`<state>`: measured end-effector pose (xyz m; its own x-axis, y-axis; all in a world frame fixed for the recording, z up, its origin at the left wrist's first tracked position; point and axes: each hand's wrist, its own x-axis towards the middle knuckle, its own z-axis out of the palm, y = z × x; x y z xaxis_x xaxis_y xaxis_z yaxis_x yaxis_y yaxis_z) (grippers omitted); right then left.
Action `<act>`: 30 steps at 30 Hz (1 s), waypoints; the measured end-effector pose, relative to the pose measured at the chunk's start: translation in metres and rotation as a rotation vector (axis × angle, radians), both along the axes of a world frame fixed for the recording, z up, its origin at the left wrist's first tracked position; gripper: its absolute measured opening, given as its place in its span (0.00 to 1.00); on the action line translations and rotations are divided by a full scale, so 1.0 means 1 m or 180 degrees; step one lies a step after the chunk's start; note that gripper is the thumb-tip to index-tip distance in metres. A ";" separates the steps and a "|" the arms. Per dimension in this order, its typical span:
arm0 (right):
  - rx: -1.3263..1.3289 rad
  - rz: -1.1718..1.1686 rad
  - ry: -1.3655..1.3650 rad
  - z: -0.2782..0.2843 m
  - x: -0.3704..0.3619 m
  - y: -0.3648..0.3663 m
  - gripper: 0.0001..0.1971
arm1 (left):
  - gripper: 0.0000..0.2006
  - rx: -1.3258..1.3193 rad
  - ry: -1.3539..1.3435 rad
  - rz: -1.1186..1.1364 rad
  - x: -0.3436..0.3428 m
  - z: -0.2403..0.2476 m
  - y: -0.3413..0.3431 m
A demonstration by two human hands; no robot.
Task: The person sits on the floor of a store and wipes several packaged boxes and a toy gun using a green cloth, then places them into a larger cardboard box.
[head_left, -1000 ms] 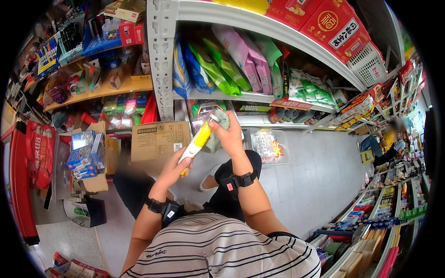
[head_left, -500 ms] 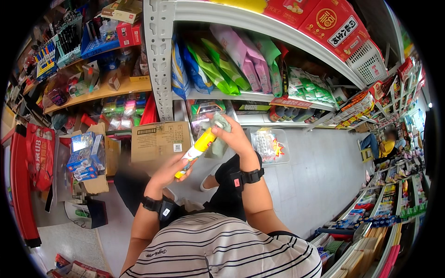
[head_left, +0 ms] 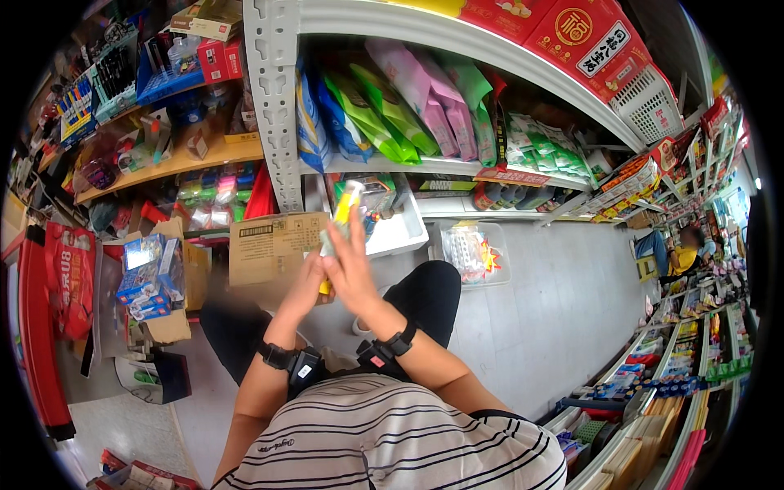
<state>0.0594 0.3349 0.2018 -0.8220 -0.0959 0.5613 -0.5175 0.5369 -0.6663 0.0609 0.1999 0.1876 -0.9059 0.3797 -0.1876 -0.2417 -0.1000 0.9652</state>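
A slim yellow-and-white canister tilts upward between my two hands in front of the shelf. My left hand is closed around its lower part, where a bit of yellow shows under the fingers. Against its side, my right hand presses a grey-green cloth, fingers long and close together along the canister. Most of the cloth and the canister's middle are hidden by the hands. Behind them is a white bin on the bottom level, holding dark and green packaged goods.
A brown cardboard box stands just left of my hands. On the floor to the right sits a clear plastic tub of packets. Upright bags fill the shelf ahead. Blue boxes lie in an open carton. A person in yellow is far right.
My right hand has come down from the canister's top end to its side, bringing the cloth along. The canister stands more upright, and the white bin behind is more exposed.
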 end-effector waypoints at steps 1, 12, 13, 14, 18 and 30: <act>0.0022 0.0088 -0.0036 0.000 0.005 -0.005 0.28 | 0.35 -0.0025 0.0387 0.0185 -0.006 -0.015 -0.001; -0.2755 0.0588 -0.1678 0.007 -0.020 0.007 0.20 | 0.36 -0.0491 0.1822 0.0063 -0.012 -0.014 -0.002; -0.2672 0.0581 -0.1695 0.007 -0.021 0.009 0.19 | 0.35 -0.0996 0.2311 0.0300 -0.015 -0.016 -0.002; -0.2595 0.0576 -0.1729 0.007 -0.019 0.013 0.19 | 0.31 -0.1130 0.2159 0.0300 -0.017 -0.016 -0.007; -0.1773 0.1011 -0.2296 0.000 -0.014 0.032 0.23 | 0.23 0.0069 0.1293 0.0961 -0.024 -0.007 -0.011; -0.2158 0.1436 -0.3582 -0.020 -0.008 0.025 0.30 | 0.19 0.1623 0.0336 0.0909 -0.029 0.005 -0.035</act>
